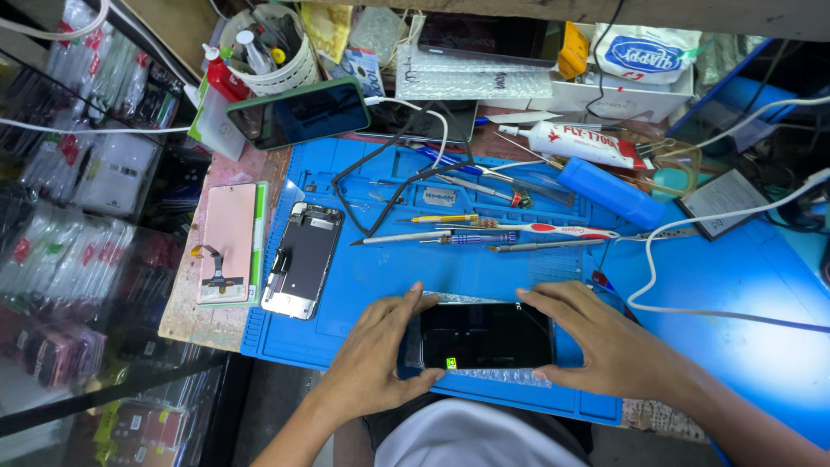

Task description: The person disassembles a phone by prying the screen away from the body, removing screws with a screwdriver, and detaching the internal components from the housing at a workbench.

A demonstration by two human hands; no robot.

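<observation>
A black phone screen (486,335) lies flat on the blue work mat (380,277) near its front edge, with bubble wrap under its lower side. My left hand (373,356) grips the screen's left end, thumb along the top edge. My right hand (605,339) holds its right end, fingers over the top corner. An opened phone body (303,259) with bare innards lies to the left on the mat. A pink display panel (227,244) with a flex cable rests beyond it on the bench.
Screwdrivers, tweezers and a toothbrush (553,230) lie across the mat's middle. A glue tube (581,143), a blue cylinder (610,192), a green-edged phone (300,113), a white tool cup (268,52) and white cables (692,227) crowd the back and right. A glass case stands at left.
</observation>
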